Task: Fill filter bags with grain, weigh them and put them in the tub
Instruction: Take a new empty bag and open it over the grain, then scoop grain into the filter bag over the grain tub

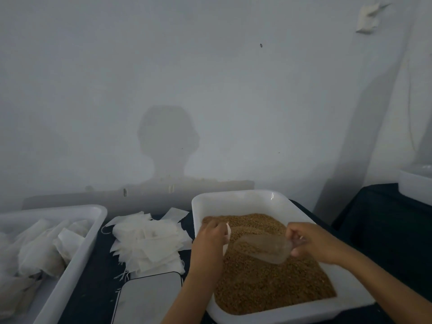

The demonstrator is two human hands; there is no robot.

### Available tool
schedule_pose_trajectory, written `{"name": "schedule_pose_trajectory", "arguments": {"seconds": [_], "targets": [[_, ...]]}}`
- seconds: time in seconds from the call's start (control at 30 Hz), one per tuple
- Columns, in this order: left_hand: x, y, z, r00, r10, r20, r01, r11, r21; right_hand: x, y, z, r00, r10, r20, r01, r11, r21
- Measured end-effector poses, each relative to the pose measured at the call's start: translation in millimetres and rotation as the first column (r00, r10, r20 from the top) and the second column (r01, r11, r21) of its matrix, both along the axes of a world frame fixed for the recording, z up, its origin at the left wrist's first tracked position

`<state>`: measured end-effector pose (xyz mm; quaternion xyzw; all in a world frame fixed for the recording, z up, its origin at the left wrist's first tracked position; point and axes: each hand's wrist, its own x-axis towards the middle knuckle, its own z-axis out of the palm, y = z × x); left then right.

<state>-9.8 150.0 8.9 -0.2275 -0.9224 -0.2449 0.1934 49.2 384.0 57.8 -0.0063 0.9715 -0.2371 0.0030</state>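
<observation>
The left hand (208,239) covers most of the filter bag (227,238), so only a white edge shows. The tub (70,253) of filled bags runs off the left edge. The scale (149,298) is cut off at the bottom. A white basin (415,183) is cut by the right edge.

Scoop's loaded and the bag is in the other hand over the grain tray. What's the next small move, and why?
Probably tip the clear scoop toward the filter bag and pour. The right hand holds the scoop by its handle with grain in it, its mouth pointing at the bag that the left hand grips above the grain tray, so spills should fall back in.
</observation>
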Motion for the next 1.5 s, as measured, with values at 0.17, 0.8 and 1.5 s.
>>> {"name": "schedule_pose_trajectory", "arguments": {"seconds": [0.17,0.8,1.5], "targets": [[-6,4,-8,0.989,-0.134,0.066,0.141,0.983,-0.115,6,9,23,0.999,-0.012,-0.029,0.012,1.000,0.003],[-4,2,-7,0.970,-0.236,0.064,0.239,0.970,-0.044,-12,-54,73,0.974,0.141,-0.179,0.026,0.711,0.703],[-2,0,-8,0.991,-0.089,0.098,0.065,0.973,0.223,-5,-35,3,0.990,0.132,-0.053,-0.063,0.741,0.669]]}}
